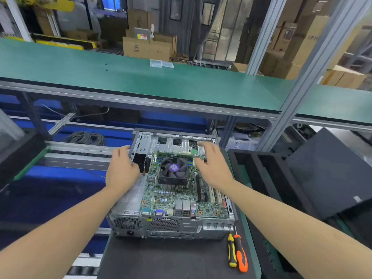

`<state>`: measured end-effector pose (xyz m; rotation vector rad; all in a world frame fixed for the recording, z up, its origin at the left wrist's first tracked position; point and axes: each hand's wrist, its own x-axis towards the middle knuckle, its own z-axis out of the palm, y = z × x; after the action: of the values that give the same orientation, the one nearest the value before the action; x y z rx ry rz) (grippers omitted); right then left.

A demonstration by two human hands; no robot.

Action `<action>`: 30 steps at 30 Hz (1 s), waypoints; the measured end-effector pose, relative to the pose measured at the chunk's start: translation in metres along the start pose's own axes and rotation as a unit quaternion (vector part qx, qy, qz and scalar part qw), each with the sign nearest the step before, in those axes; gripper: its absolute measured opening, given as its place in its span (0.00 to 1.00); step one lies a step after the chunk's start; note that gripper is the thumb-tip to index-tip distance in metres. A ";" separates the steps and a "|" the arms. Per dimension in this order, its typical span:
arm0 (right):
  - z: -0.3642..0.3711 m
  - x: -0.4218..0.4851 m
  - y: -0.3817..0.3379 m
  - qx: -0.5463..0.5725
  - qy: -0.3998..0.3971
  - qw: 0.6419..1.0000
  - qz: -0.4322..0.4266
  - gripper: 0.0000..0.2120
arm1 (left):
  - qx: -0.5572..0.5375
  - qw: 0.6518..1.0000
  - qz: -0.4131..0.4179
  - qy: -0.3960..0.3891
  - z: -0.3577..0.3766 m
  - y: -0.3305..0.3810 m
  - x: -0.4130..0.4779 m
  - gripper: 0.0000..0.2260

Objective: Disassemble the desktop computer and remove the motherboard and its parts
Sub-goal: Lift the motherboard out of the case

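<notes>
Warehouse bench: black counter (161,262) is carrying the open desktop case (165,226), rear panel facing the camera. Motherboard (171,198) is sitting inside, cooler fan (173,170) on top. Board is being judged light, stiff and fragile, so bare edges are being favoured for grip, not the cooler. Left hand (120,170) is being held open at the case's left wall. Right hand (213,168) is being spread, uncurled, over the board's far right corner. Contact under both palms is being hidden, and remaining screws cannot be told.
</notes>
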<state>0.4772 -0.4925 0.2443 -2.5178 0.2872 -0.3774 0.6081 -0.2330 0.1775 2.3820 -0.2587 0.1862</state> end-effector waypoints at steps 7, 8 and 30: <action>-0.001 -0.032 0.090 0.125 -0.085 0.940 0.306 0.45 | 0.016 0.989 -0.083 -0.118 -0.009 -0.027 -0.019 0.15; 0.000 -0.036 0.089 0.148 -0.092 0.936 0.305 0.43 | 0.013 0.988 -0.087 -0.131 -0.009 -0.027 -0.021 0.15; 0.023 0.061 0.123 0.199 -0.029 0.942 0.268 0.28 | -0.019 0.992 -0.048 -0.115 0.035 0.001 0.076 0.16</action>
<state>0.5263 -0.5980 0.1688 -1.9510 0.7675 -0.1230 0.6837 -0.2680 0.1687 2.3710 -0.2508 -0.1386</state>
